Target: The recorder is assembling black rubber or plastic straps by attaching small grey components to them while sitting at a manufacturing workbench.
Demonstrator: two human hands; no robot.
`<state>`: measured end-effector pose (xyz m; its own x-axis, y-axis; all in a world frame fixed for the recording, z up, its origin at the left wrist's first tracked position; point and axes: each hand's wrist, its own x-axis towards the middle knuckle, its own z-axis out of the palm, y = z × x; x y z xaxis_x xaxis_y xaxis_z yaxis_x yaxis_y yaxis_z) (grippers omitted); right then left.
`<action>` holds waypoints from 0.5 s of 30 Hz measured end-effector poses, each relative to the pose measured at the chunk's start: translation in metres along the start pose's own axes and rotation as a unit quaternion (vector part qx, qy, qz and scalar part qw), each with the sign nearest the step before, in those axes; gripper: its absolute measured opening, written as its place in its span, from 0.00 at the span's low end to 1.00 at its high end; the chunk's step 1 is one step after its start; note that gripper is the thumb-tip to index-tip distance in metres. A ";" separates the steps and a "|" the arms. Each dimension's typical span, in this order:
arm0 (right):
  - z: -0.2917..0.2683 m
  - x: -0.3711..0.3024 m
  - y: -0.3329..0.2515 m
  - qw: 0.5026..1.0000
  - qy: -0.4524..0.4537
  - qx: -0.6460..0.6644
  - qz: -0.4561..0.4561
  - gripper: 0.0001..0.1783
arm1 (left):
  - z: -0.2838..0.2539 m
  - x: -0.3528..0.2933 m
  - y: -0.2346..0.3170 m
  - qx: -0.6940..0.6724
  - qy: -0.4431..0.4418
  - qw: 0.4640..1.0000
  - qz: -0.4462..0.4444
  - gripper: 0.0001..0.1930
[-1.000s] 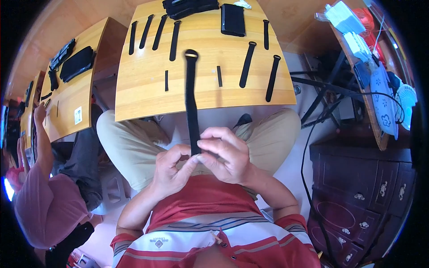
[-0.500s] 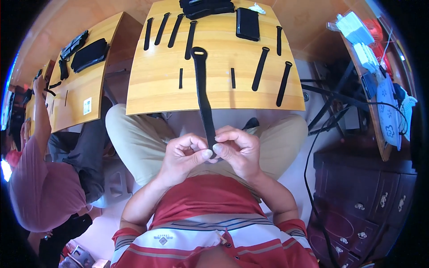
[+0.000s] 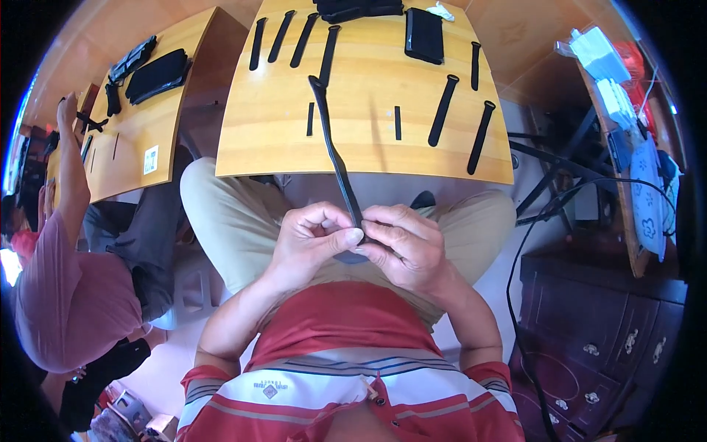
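A long black cable strap [image 3: 338, 163], with a widened head at its far end, rises from my hands over the table's near edge. It is turned nearly edge-on. My left hand [image 3: 313, 243] is closed, its thumb and forefinger pinching the strap's lower end. My right hand [image 3: 406, 247] closes on that same end from the other side, fingers bent over it. The very tip of the strap is hidden between my fingertips. Beyond my hands, a short black strip [image 3: 310, 119] and another short black strip [image 3: 398, 123] lie on the wooden table [image 3: 250, 151].
Several black straps [image 3: 305, 40] lie across the table's far left, with more straps [image 3: 443, 110] at the right. A black stack [image 3: 424, 35] sits at the back. Leftward, a person [image 3: 81, 302] works at another table [image 3: 158, 121]. A dark cabinet [image 3: 589, 317] and a cable [image 3: 512, 295] are at right.
The strap has twisted from flat to nearly edge-on in my hands. My right hand has rolled, its fingers now further over the strap's end. The whole view has shifted slightly.
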<state>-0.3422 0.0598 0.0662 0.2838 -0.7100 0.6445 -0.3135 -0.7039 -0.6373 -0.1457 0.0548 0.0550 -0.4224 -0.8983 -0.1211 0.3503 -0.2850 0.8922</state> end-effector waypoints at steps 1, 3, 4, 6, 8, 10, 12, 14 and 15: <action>0.000 0.000 0.000 1.000 -0.002 -0.009 -0.011 0.19 | 0.000 0.001 0.000 0.000 0.000 1.000 -0.001 0.05; -0.002 0.001 0.000 1.000 -0.014 -0.017 -0.017 0.19 | 0.000 0.002 -0.001 0.012 0.006 1.000 0.001 0.04; -0.002 0.001 0.000 0.999 -0.024 -0.028 -0.024 0.18 | 0.001 0.003 0.000 0.016 0.008 1.000 0.008 0.04; -0.004 0.001 0.001 0.998 -0.037 -0.031 -0.025 0.17 | 0.001 0.004 0.001 0.040 0.009 0.999 0.022 0.05; -0.005 0.000 0.003 0.998 -0.050 -0.036 -0.026 0.17 | 0.001 0.004 0.001 0.044 0.011 0.999 0.021 0.05; -0.006 -0.001 0.004 0.996 -0.072 -0.041 -0.023 0.15 | 0.001 0.004 0.000 0.048 0.013 0.999 0.022 0.05; -0.008 -0.002 0.005 0.997 -0.076 -0.030 -0.017 0.15 | 0.000 0.003 -0.002 0.046 0.014 0.999 0.020 0.05; -0.008 -0.002 0.004 0.997 -0.080 -0.020 -0.013 0.14 | 0.000 0.001 -0.003 0.046 0.013 0.999 0.015 0.05; -0.009 -0.003 0.004 0.997 -0.078 -0.022 -0.013 0.14 | 0.001 0.002 -0.004 0.046 0.012 0.999 0.007 0.05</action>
<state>-0.3527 0.0586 0.0656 0.4286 -0.6886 0.5849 -0.3430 -0.7229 -0.5998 -0.1484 0.0540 0.0518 -0.3975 -0.9100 -0.1179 0.2770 -0.2415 0.9300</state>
